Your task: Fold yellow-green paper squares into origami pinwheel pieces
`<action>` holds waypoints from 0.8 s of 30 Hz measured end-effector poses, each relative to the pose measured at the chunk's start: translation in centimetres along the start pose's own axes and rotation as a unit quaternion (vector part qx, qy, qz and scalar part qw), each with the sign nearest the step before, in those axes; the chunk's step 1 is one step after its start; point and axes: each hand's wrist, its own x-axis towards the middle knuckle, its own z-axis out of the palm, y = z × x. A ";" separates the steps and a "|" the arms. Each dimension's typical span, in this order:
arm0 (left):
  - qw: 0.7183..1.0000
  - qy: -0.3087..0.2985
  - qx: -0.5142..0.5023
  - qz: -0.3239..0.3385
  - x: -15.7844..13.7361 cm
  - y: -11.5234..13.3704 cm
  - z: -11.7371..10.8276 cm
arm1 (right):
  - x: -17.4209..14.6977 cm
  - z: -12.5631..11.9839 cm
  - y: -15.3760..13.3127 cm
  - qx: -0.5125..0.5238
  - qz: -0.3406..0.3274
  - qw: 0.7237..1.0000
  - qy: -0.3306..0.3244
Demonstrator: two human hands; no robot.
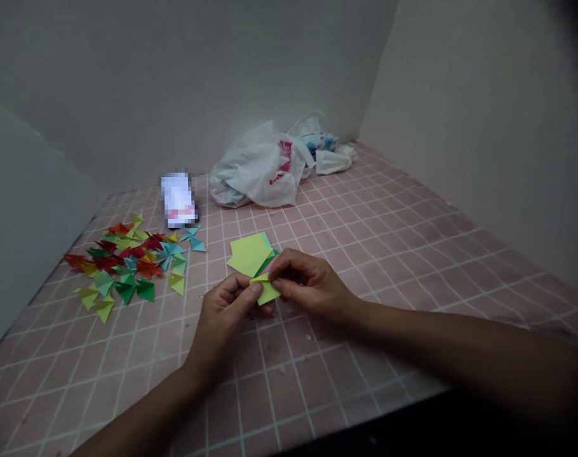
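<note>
A small piece of folded yellow paper [267, 293] is held between my two hands, above the checked cloth. My left hand [232, 304] pinches its left edge, thumb on top. At its upper right side, my right hand [312, 285] grips it between thumb and fingertips. Just behind the hands lies a loose stack of paper sheets [248, 251], yellow-green on top, with light blue and green edges showing beneath. To the left, many folded paper pieces [127, 257] in red, orange, yellow, green and blue lie in a spread-out heap.
A phone [179, 200] with a lit, blurred screen stands behind the folded pieces. White plastic bags [255, 165] with red print lie against the back wall. A pink cloth with a white grid [389, 254] covers the surface, and walls [470, 127] enclose it.
</note>
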 end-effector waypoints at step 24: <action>0.997 0.012 -0.074 -0.027 -0.1 1.0 0.3 | 0.5 -0.9 -0.1 -0.139 -0.162 0.975 -0.065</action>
